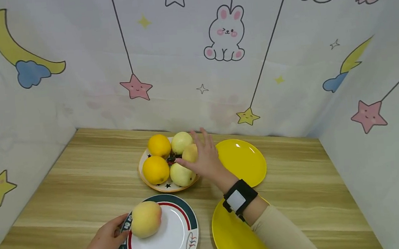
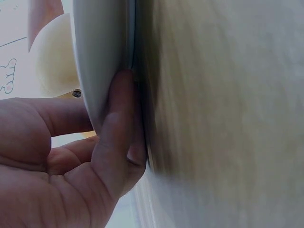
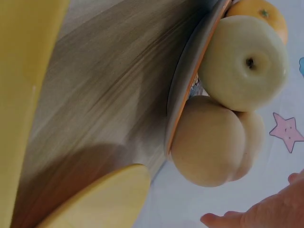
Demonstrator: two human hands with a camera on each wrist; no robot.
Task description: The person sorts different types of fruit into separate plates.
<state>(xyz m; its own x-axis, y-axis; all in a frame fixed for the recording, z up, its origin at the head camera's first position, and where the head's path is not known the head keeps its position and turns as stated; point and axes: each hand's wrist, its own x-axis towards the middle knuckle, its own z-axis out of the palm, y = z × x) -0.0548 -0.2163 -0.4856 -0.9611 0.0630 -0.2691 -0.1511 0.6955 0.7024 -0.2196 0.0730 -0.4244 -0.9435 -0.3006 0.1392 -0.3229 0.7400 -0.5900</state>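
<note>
My left hand (image 1: pixel 107 240) grips the left rim of a white plate (image 1: pixel 160 248) with a dark green and red border. In the left wrist view, fingers curl under its edge. A yellow peach (image 1: pixel 145 219) sits on that plate. My right hand (image 1: pixel 206 159), fingers spread, hovers over the right side of a star-patterned fruit plate (image 1: pixel 168 187), holding nothing. Nearest to it is another peach (image 3: pixel 208 141), partly covered by the hand in the head view. Two oranges (image 1: pixel 156 170) and two pale green pears (image 1: pixel 182 175) share the fruit plate.
Two yellow plates stand at the right, a round one (image 1: pixel 243 160) at the back and a larger one (image 1: pixel 235 232) in front, under the right forearm. All rest on a wooden table (image 1: pixel 309 194). A patterned cloth wall (image 1: pixel 180 63) borders the back and sides.
</note>
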